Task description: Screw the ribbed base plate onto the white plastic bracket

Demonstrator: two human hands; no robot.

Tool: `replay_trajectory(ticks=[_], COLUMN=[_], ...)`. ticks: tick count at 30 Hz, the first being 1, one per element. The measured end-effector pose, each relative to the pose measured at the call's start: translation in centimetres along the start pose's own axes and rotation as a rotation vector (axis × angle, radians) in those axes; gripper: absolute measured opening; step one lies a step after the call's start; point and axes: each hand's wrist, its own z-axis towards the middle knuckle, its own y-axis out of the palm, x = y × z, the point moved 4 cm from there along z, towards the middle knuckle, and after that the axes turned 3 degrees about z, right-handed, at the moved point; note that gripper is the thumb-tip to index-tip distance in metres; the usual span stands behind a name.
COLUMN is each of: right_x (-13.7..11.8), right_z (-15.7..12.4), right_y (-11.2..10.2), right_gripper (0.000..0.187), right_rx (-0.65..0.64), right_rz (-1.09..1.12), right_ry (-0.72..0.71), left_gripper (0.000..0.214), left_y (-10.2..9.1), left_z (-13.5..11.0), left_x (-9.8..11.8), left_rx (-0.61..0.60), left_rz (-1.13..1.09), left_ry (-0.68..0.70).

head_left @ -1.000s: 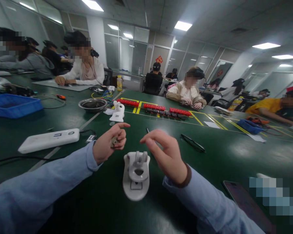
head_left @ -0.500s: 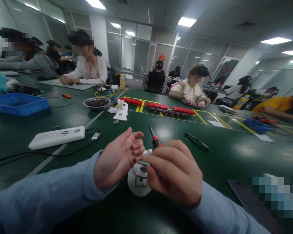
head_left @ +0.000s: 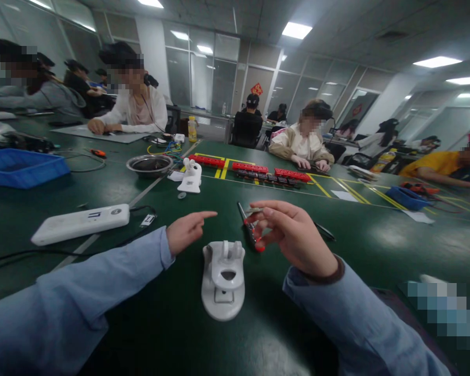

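Observation:
A white plastic base [head_left: 223,279] with an upright clip lies flat on the green table [head_left: 356,250] right in front of me. My left hand [head_left: 187,233] hovers just left of its top, index finger stretched out toward the right, nothing seen in it. My right hand [head_left: 295,236] is raised just right of the base, thumb and fingertips pinched on a small flat grey part [head_left: 254,210]. A red-handled screwdriver [head_left: 248,226] lies on the table between the two hands, partly behind my right fingers.
A white power strip [head_left: 80,223] with a black cable lies to the left. Further back sit a blue bin [head_left: 21,167], a metal bowl [head_left: 149,165], a second white base [head_left: 191,177] and rows of red parts [head_left: 250,168]. Several people sit round the table.
The hands met over the base half a second ago and have parted. The small grey part that was in my left hand is now pinched in my right.

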Motion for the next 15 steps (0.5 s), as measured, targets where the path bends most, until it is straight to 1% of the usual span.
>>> replay_trajectory(ticks=[1,3,4,5,6,7,10,11,12,13,15], right_x=[-0.1,-0.2,-0.3,-0.4,-0.6,-1.0,-2.6,-2.9,-2.9,-2.6,-1.2], right_z=[0.2,0.4,0.4,0.4,0.3,0.2,-0.6,-0.8,-0.9,-0.8,-0.6], right_y=[-0.3,-0.8,-0.9,-1.0,-1.0,-1.1,-1.2,-1.1,-1.0,-0.8,-0.2], right_gripper=[0.021,0.021,0.02,0.02,0.019,0.019,0.029,0.03,0.028,0.025,0.019], right_rx=[0.01,0.033,0.042,0.048,0.055,0.067,0.124,0.118,0.09,0.041,-0.075], right_rz=[0.021,0.013,-0.008,-0.032,-0.055,-0.08,-0.205,-0.261,-0.317,-0.37,-0.446], right_ry=[0.01,0.009,0.004,-0.011,-0.045,-0.103,-0.321,-0.342,-0.314,-0.243,-0.05], left_gripper=[0.045,0.064,0.069,0.068,0.062,0.055,0.037,0.035,0.035,0.037,0.041], left_y=[0.6,2.4,3.3,4.0,4.4,4.6,4.3,4.1,3.9,3.7,3.6], left_z=[-0.6,-2.0,-2.7,-3.2,-3.5,-3.6,-3.5,-3.4,-3.3,-3.3,-3.5], left_x=[0.2,0.4,0.4,0.2,0.1,0.0,0.1,0.1,0.0,0.0,0.0], left_rx=[-0.061,-0.195,-0.246,-0.273,-0.273,-0.261,-0.185,-0.157,-0.132,-0.112,-0.088], left_rz=[0.195,0.719,0.968,1.145,1.225,1.242,1.135,1.094,1.055,1.02,0.974], left_ry=[0.096,0.335,0.431,0.483,0.484,0.46,0.336,0.283,0.234,0.192,0.141])
